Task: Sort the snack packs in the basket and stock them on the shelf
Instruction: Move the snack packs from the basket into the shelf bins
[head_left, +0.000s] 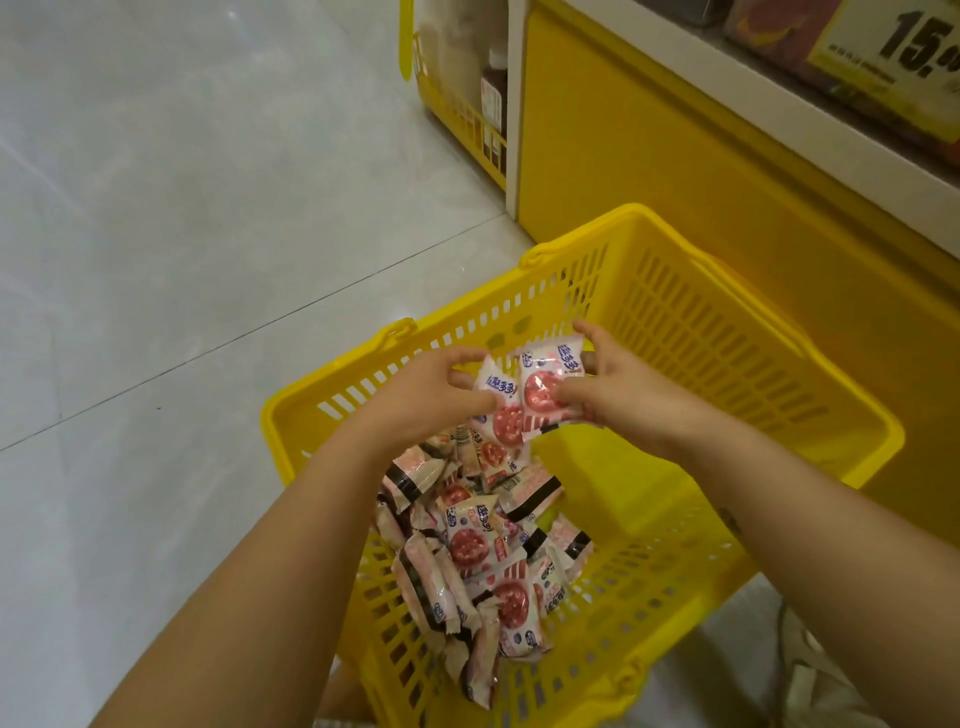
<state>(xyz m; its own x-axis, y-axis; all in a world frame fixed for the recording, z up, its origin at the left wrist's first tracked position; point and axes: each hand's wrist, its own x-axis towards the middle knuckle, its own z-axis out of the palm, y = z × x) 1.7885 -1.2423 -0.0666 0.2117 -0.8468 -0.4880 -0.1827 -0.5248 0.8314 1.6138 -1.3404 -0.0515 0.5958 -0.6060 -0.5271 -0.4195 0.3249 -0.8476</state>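
Looking down through the head camera, both hands are raised over the yellow basket (701, 338), which sits on the floor in the middle of the view. The left hand (431, 395) pinches one pink-and-white snack pack (506, 423) by its upper edge. The right hand (618, 389) pinches a second pack (543, 389) that overlaps the first, so the two touch. They hang at about 12 o'clock from the loose pile (467, 551) lying in the basket's bottom.

My guess is that matching packs are being squared into a small stack for stocking. To do that well, I'd line up the top seams, keep the printed faces turned the same way, and hold the crimped edges rather than squeeze the middles.

The shelf (779, 93) runs across 1 to 2 o'clock, near the basket, with a yellow base panel (623, 145) beneath it and a price sign (909, 41) above. A second basket (457, 119) stands at 12 o'clock by the shelf's end. The floor (156, 208) is pale, glossy tile, with a dark joint line running in from 9 o'clock.
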